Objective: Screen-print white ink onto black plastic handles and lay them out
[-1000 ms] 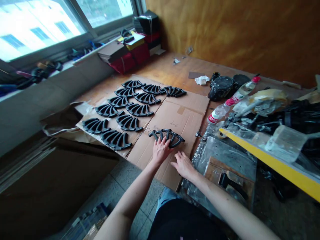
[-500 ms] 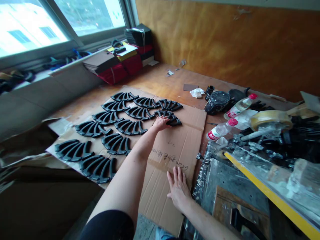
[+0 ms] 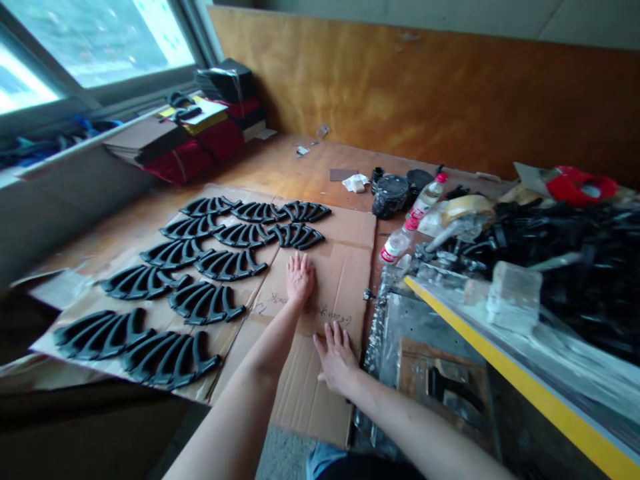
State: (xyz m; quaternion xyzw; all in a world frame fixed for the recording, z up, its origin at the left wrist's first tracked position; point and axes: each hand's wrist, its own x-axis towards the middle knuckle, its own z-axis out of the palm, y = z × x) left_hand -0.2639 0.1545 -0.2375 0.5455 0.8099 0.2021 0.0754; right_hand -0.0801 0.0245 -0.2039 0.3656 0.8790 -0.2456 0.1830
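My left hand is over the middle of a flattened cardboard sheet, fingers extended and holding nothing. Just beyond its fingertips lies a fanned row of curved black pieces. My right hand rests on the cardboard near its right edge, palm down with fingers spread. Several more fans of the same black curved pieces are laid out in rows to the left. The nearest fan lies by the sheet's front left edge. Handwriting marks the cardboard between and beside my hands.
Two bottles with red caps and a black tub stand to the right. A yellow-edged shelf carries a pile of black parts. Stacked red and dark sheets sit by the window. A wooden panel closes the back.
My left hand has let go of the fan at the far right and drawn back toward me over bare cardboard. My right hand stays on the sheet. The view has turned right.
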